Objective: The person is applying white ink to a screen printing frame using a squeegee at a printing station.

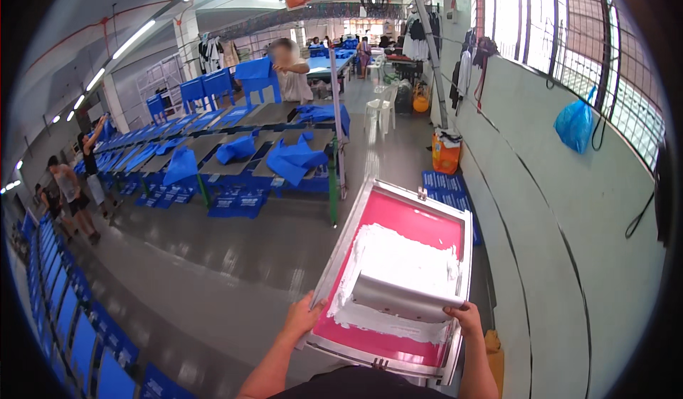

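Note:
A screen printing frame (341,251) with silver edges and pink mesh is held tilted in front of me. Thick white ink (398,253) is smeared over the middle of the mesh. Across the ink lies a wide metal squeegee (398,298). My left hand (304,316) is closed around the frame's left edge, near its lower corner. At the right edge my right hand (464,316) is closed on the frame, with its thumb against the squeegee's right end. The undersides of both grips are hidden.
A long printing table (249,150) with blue fabric pieces stands ahead left; a person (292,75) lifts one there. Another row of blue pieces (78,335) runs along the left. The wall (555,214) is close on my right. A white chair (382,107) stands farther ahead.

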{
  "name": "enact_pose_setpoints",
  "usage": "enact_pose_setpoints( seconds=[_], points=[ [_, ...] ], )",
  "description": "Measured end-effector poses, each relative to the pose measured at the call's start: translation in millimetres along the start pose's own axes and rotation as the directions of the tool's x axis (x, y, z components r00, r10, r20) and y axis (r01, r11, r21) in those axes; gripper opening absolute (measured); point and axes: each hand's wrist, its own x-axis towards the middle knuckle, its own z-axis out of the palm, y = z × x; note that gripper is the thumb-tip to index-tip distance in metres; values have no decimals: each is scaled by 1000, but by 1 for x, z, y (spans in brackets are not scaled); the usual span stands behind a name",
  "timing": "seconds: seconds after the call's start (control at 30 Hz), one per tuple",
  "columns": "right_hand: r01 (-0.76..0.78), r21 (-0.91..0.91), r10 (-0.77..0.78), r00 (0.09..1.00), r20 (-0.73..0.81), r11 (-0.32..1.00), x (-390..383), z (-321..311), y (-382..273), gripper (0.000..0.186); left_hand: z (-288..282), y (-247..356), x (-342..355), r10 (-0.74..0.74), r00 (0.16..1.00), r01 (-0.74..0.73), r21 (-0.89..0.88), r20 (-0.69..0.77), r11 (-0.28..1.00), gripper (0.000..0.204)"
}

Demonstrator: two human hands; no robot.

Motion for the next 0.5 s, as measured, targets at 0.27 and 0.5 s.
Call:
enact_pose_setpoints(
  seconds=[0.27, 0.5],
  points=[
    [17, 5, -17, 994, -105, 1000, 112, -7, -24, 33, 14, 61, 157, 70, 986, -71, 5, 152, 997, 72],
    [3, -32, -4, 999, -34, 999, 240, 14, -50, 32, 8, 92, 239, 46, 995, -44, -24, 92, 999, 69]
  ],
)
